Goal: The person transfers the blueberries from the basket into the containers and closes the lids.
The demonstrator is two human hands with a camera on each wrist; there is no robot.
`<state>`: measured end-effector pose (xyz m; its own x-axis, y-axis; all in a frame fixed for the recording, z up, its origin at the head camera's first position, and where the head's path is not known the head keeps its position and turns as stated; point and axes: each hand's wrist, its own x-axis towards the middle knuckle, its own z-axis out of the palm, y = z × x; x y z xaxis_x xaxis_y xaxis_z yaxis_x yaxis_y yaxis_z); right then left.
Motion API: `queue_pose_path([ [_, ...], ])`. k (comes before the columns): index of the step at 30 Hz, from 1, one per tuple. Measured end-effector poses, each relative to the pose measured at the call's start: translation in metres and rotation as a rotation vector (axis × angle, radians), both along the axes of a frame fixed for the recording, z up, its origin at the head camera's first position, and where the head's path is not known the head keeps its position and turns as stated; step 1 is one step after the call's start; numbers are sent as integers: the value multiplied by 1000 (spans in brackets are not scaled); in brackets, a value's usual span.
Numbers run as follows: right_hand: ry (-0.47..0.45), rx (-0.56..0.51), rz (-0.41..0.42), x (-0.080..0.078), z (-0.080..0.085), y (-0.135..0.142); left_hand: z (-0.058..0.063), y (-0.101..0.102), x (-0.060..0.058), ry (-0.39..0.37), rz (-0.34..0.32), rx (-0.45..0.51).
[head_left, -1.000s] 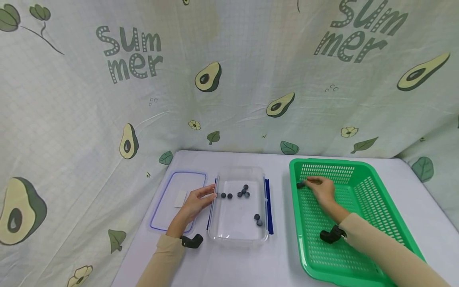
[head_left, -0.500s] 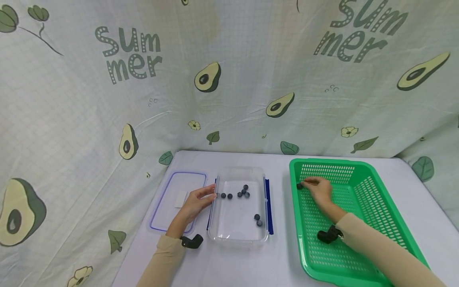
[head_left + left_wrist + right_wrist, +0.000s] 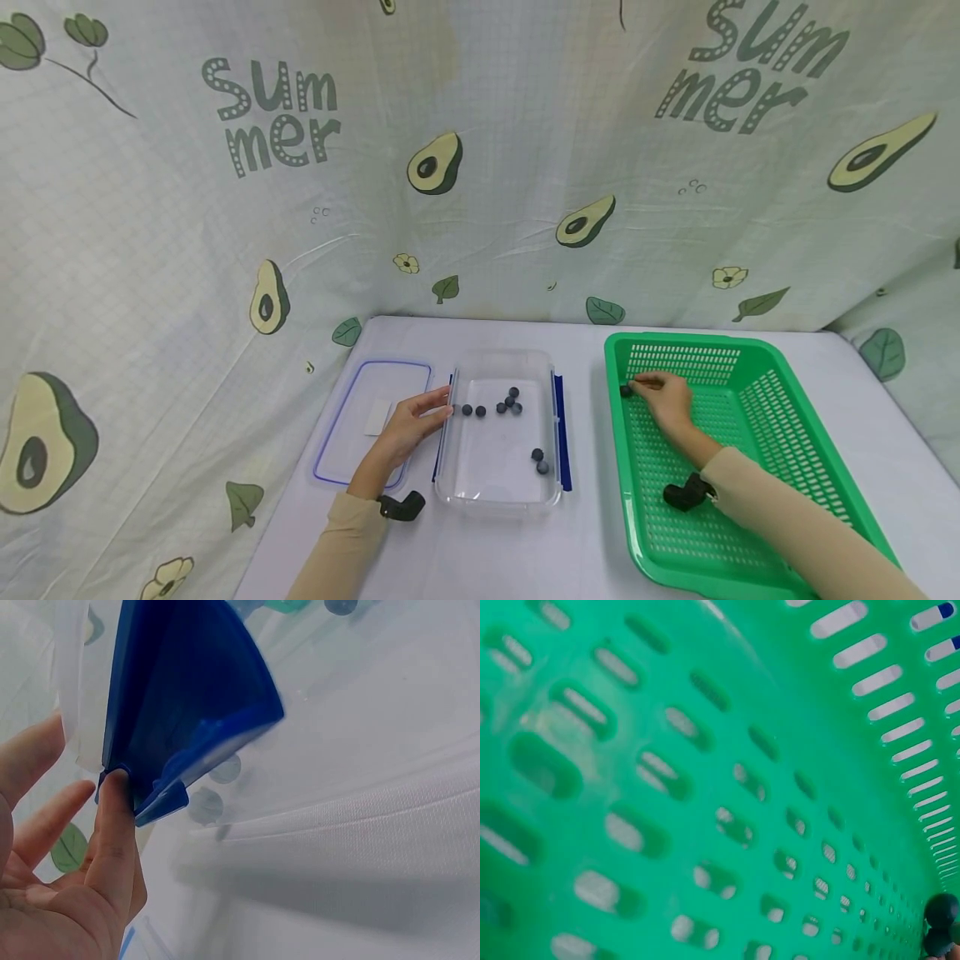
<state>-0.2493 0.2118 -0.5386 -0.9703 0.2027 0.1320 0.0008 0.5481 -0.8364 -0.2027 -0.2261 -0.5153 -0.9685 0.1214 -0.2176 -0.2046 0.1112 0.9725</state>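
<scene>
My left hand rests against the left side of a clear plastic box, its fingers fairly straight. In the left wrist view a fingertip touches the box's blue latch flap. Several dark blueberries lie on the box floor. Inside the green basket, my right hand is at the far left corner, thumb and fingers pinched together at a blueberry. At the right wrist view's lower right edge, dark blueberries sit by the fingertips, which are mostly cut off.
A clear lid with a blue-violet rim lies left of the box, partly under the left forearm. Another blue latch flap hangs open on the box's right side. A printed cloth hangs behind the white table.
My right hand has shifted slightly left toward the basket's side wall, at the blueberries, and then stayed there. The left hand and the box have not moved.
</scene>
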Motion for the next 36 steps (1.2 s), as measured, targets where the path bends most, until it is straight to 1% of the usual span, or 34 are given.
queue_pose_path([
  [3, 11, 14, 16, 0, 0, 1, 0, 0, 0, -9, -2, 21],
  [8, 24, 22, 19, 1, -2, 3, 1, 1, 0, -4, -4, 10],
  [13, 15, 12, 11, 1, -3, 5, 2, 2, 0, 2, -11, -3],
  [20, 15, -19, 16, 3, 1, 10, 2, 1, -1, 11, -16, -14],
  [24, 8, -61, 23, 5, 6, 14, 1, 1, -2, 16, -24, -17],
  [29, 9, -89, 26, 9, 17, 17, 1, 1, -1, 16, -30, -18],
  [33, 24, -105, 21, 9, 25, 18, 1, 0, 0, 8, -17, -3],
  [36, 26, -137, 20, 11, 30, 19, 1, 0, 1, 2, -6, 3],
])
